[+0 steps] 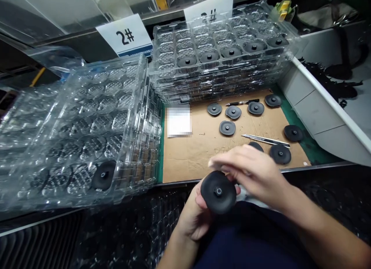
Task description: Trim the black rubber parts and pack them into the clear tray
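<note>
My left hand (194, 213) is closed around a black rubber disc (219, 202), tilted so that its dished face and small central metal insert show. Its fingers wrap behind the disc, with fingertips showing at the rim. Just above the disc's upper edge, my right hand (255, 170) reaches across with fingers stretched out; whether they touch the rim is unclear. Several similar discs lie on the cardboard sheet (185, 161), among them one disc (279, 154) to the right of my right hand and another disc (227, 128) farther back.
Stacked clear plastic trays (165, 68) stand at the back, their top front row holding discs. More tray stacks (95, 114) rise at the left. On the cardboard lie a pen (242, 102), a slim metal-and-black tool (266, 140) and a white paper (179, 122). A pale panel (327, 107) borders the right.
</note>
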Tool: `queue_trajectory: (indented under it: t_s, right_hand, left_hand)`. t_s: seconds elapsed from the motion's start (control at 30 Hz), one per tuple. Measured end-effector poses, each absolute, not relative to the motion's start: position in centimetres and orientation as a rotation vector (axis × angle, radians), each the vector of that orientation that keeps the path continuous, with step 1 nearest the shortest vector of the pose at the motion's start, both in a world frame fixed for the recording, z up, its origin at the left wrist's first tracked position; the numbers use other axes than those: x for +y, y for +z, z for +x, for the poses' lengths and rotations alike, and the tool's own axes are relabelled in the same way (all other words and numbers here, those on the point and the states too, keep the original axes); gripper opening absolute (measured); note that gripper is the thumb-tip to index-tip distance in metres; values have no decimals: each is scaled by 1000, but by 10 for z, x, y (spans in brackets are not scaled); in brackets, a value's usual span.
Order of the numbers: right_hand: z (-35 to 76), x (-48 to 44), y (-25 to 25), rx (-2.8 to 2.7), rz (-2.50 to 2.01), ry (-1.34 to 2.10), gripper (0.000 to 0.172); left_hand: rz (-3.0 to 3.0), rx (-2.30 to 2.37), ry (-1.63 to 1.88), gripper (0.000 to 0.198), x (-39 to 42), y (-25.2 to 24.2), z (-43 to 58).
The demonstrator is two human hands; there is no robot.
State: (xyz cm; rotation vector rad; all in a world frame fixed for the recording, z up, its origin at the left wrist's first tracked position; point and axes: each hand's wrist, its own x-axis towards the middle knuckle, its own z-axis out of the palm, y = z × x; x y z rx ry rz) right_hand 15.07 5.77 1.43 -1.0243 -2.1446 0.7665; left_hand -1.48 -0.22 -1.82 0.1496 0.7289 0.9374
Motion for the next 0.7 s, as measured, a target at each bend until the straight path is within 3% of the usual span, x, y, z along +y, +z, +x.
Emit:
queue_trajectory:
  t_s: [0.13,0.3,0.5,0.6,0.7]
  right_hand:
    - [170,56,-11,-1981,-1446,943,23]
    - [175,31,-49,-1986,-1435,1298,25]
    - [164,36,-9,-1827,-1549,888,24]
    - [144,45,20,-2044,-1159,751,29]
    - [125,52,24,-2307,-822,759,29]
  left_hand:
    - [92,577,936,70,-4,-19,-22]
    - [88,521,919,71,-4,-27,-30]
    - [98,509,885,71,-2,-27,-31]
    - [178,614,893,67,0,-25,-27]
    - [229,728,935,50,1,-25,-25]
